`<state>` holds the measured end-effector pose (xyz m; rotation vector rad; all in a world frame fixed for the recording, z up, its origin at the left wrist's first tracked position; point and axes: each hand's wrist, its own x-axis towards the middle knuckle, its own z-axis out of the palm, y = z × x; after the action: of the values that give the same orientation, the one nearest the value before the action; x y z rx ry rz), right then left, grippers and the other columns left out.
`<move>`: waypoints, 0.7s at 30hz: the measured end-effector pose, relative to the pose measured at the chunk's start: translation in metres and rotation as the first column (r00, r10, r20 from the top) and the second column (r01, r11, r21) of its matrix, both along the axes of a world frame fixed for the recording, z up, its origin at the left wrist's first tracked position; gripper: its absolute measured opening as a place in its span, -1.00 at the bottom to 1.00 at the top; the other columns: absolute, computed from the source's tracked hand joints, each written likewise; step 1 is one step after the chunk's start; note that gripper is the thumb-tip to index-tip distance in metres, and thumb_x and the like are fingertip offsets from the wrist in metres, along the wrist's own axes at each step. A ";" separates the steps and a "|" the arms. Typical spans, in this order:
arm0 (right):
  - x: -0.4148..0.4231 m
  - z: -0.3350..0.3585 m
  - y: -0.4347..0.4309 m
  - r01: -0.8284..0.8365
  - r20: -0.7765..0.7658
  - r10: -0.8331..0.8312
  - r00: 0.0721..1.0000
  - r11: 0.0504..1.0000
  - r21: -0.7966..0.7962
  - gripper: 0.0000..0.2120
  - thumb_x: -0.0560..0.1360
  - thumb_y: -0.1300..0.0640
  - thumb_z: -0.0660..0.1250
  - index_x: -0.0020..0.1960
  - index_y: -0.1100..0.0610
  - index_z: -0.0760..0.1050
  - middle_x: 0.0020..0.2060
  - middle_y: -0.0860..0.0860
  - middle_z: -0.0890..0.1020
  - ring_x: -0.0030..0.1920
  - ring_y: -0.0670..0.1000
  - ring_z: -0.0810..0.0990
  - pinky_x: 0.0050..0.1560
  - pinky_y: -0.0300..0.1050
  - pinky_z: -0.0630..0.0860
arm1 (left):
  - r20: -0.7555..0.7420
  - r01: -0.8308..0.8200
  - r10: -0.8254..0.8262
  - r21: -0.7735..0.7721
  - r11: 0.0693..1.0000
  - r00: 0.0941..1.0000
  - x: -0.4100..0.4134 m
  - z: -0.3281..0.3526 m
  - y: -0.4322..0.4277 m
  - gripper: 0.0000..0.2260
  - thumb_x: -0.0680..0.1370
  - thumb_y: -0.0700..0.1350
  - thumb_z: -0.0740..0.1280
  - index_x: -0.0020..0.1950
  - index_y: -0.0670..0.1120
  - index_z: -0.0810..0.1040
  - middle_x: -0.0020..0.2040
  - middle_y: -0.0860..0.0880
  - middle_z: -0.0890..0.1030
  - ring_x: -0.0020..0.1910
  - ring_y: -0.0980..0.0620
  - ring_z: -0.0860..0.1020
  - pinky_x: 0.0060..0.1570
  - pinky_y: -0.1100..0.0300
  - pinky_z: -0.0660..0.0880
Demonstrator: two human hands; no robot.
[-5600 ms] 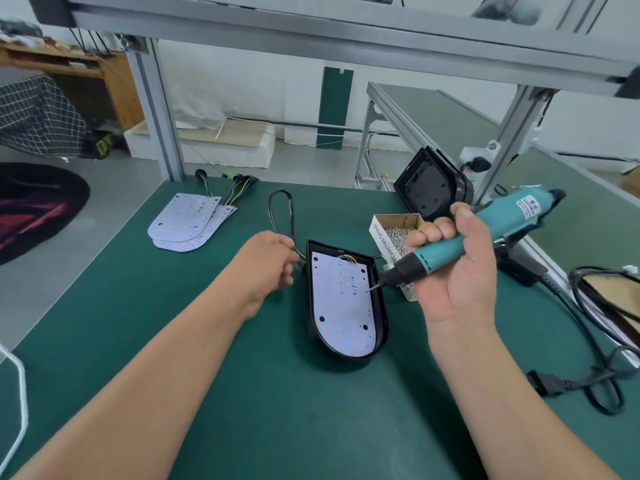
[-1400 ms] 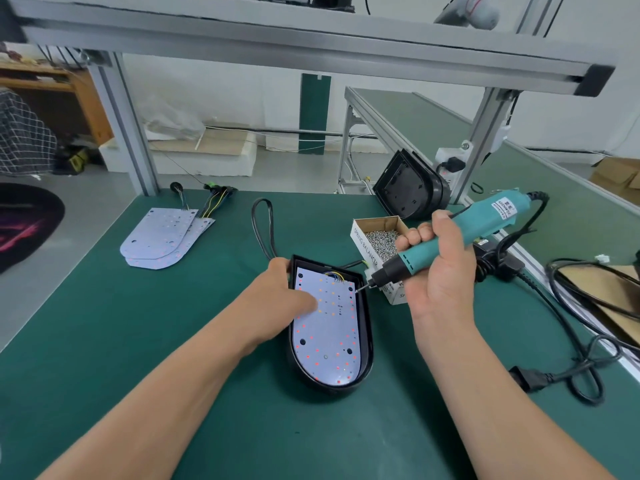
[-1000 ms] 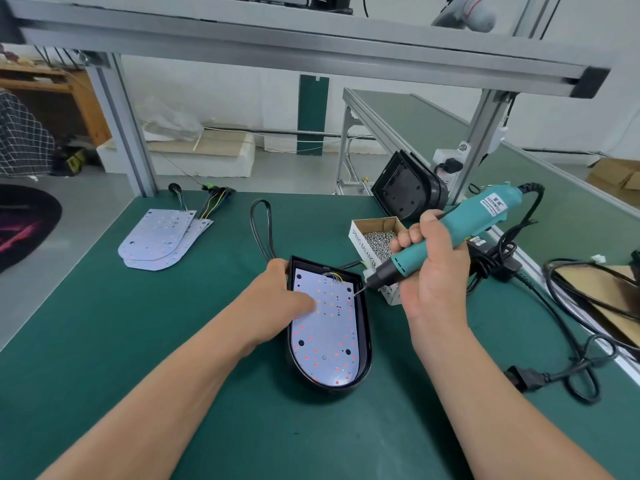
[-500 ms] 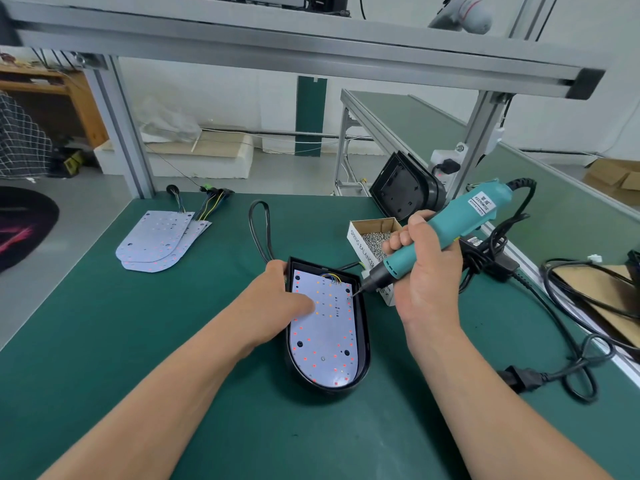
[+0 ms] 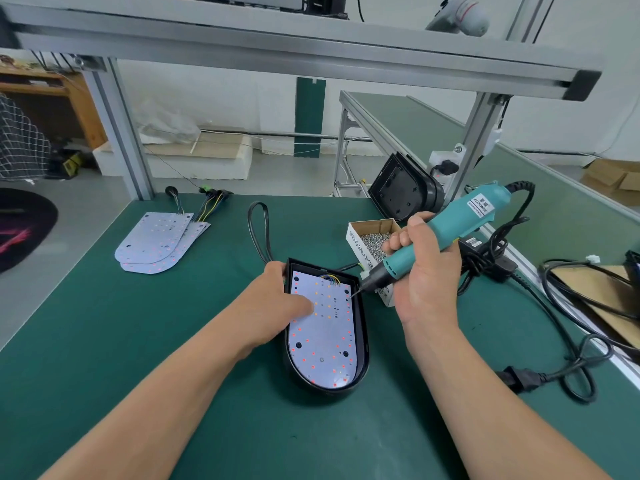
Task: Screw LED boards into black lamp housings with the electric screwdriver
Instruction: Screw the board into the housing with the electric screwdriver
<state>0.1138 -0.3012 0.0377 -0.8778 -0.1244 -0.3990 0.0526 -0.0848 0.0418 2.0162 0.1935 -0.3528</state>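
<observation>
A cardboard box of screws (image 5: pixel 369 233) sits just behind our right hand (image 5: pixel 422 271), near a second housing (image 5: pixel 401 192) that leans at the frame post. Flat spare boards (image 5: pixel 156 242) lie far left on the green mat (image 5: pixel 138 341). The glossy, rounded black lamp housing (image 5: pixel 362 344) lies in the centre, with the white LED board (image 5: pixel 325 337) inside. Our left hand (image 5: pixel 277 303) clamps its rim, thumb on the board. Our right hand grips the teal electric screwdriver (image 5: pixel 460 220), its bit at the board's right edge. Seconds ago the left hand lay beside the housing.

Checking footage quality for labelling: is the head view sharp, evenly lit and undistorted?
Head view: soft, even light, only a faint shadow beside the housing; the screwdriver tip and LED board are sharp; the wide-angle lens slightly bows the overhead beam; no strong glare.
</observation>
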 end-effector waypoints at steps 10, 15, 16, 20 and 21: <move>0.000 -0.002 0.002 -0.006 0.012 0.007 1.000 0.999 -0.046 -0.86 0.57 0.23 0.42 0.05 0.11 0.47 -0.29 0.06 0.43 -0.29 0.07 0.47 -0.12 -0.05 0.54 | 0.010 0.002 -0.002 -0.016 1.000 1.000 0.001 -0.002 0.001 -0.52 0.32 0.01 0.44 0.20 0.11 0.41 0.07 -0.03 0.71 0.03 -0.03 0.72 0.17 -0.15 0.64; -0.001 0.000 0.004 -0.055 0.064 0.065 0.996 0.989 -0.137 -0.90 0.58 0.20 0.41 -0.02 0.07 0.49 -0.31 0.05 0.42 -0.30 0.07 0.45 -0.14 -0.06 0.52 | 0.015 0.003 -0.003 -0.010 1.000 1.000 0.001 -0.002 0.001 -0.53 0.32 0.01 0.44 0.20 0.11 0.42 0.07 -0.04 0.70 0.05 -0.06 0.72 0.19 -0.19 0.63; -0.001 0.002 0.005 -0.071 0.076 0.084 0.994 0.984 -0.163 -0.90 0.57 0.19 0.41 -0.04 0.06 0.49 -0.31 0.05 0.41 -0.30 0.08 0.44 -0.15 -0.06 0.51 | 0.015 0.006 -0.006 -0.006 1.000 1.000 0.001 -0.002 0.001 -0.53 0.32 0.01 0.43 0.20 0.11 0.42 0.07 -0.04 0.70 0.05 -0.07 0.72 0.20 -0.21 0.63; -0.003 0.005 0.007 -0.151 0.088 0.176 0.980 0.960 -0.237 -0.86 0.55 0.20 0.39 -0.09 0.07 0.44 -0.34 0.03 0.38 -0.31 0.08 0.40 -0.17 -0.09 0.49 | 0.017 0.014 -0.014 0.002 1.000 1.000 0.001 -0.002 0.000 -0.53 0.33 0.00 0.43 0.20 0.10 0.42 0.08 -0.05 0.70 0.08 -0.09 0.71 0.22 -0.23 0.61; -0.004 0.005 0.007 -0.173 0.086 0.199 0.976 0.954 -0.243 -0.87 0.54 0.21 0.39 -0.11 0.07 0.45 -0.34 0.03 0.37 -0.31 0.07 0.39 -0.16 -0.09 0.49 | 0.017 0.016 -0.016 0.001 1.000 1.000 0.001 -0.002 0.001 -0.53 0.33 0.00 0.43 0.21 0.09 0.42 0.09 -0.06 0.70 0.09 -0.10 0.71 0.23 -0.24 0.61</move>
<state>0.1095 -0.2939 0.0431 -1.0677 -0.3591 -0.2578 0.0537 -0.0843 0.0398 2.0215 0.1669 -0.3451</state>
